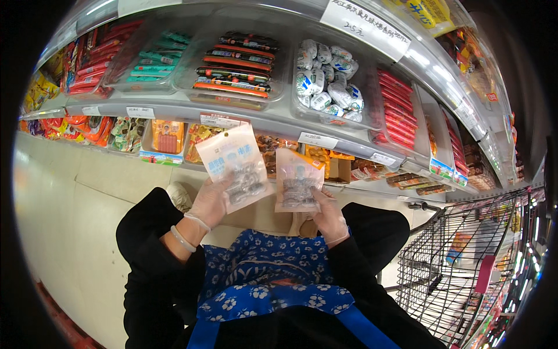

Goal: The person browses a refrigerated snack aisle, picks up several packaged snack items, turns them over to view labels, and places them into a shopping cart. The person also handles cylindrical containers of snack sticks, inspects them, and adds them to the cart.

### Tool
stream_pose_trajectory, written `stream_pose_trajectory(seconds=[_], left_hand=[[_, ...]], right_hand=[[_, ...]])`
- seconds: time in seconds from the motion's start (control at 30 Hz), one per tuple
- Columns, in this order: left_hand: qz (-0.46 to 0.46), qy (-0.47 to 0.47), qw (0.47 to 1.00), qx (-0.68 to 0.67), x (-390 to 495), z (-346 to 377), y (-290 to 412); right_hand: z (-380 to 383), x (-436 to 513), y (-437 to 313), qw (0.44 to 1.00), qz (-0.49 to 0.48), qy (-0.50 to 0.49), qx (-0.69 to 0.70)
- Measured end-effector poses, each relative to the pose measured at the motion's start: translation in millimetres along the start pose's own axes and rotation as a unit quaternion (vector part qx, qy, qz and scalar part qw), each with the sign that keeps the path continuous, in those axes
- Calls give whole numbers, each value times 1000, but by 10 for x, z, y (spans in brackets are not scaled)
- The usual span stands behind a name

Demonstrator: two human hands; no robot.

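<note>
My left hand (213,196), in a thin clear glove, grips a pale snack packet (237,163) by its lower left edge. The packet is held upright and slightly tilted, with bluish print and dark contents showing through its lower half. A smaller pale pouch (300,183) with an orange upper corner and a printed block is pinched at its lower right by my gloved right hand (327,211). Side by side, the two packets stay a little apart in front of the lower shelf. My thumbs lie over their near faces.
Clear plastic bins (235,94) of wrapped sausages and white-wrapped, egg-shaped items (333,83) line the shelf ahead. Price labels (318,139) run along its edge (270,120). More packs fill the lower shelf. A wire shopping cart (453,261) stands at my right.
</note>
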State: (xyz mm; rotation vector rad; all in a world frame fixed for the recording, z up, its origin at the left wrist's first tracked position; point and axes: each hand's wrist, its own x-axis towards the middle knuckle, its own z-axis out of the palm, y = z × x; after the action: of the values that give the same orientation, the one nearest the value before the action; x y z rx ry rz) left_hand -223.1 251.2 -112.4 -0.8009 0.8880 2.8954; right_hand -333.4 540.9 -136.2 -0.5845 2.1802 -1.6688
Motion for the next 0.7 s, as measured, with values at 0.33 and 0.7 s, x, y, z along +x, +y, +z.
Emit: stream_pose_trajectory(seconds=[0.33, 0.7], left_hand=[[-112, 106, 985, 83, 87, -42, -229], [-131, 51, 988, 68, 127, 80, -224]], right_hand=[[-693, 1020, 1268, 860, 111, 351, -354], [-197, 941, 1666, 959, 143, -12, -242]])
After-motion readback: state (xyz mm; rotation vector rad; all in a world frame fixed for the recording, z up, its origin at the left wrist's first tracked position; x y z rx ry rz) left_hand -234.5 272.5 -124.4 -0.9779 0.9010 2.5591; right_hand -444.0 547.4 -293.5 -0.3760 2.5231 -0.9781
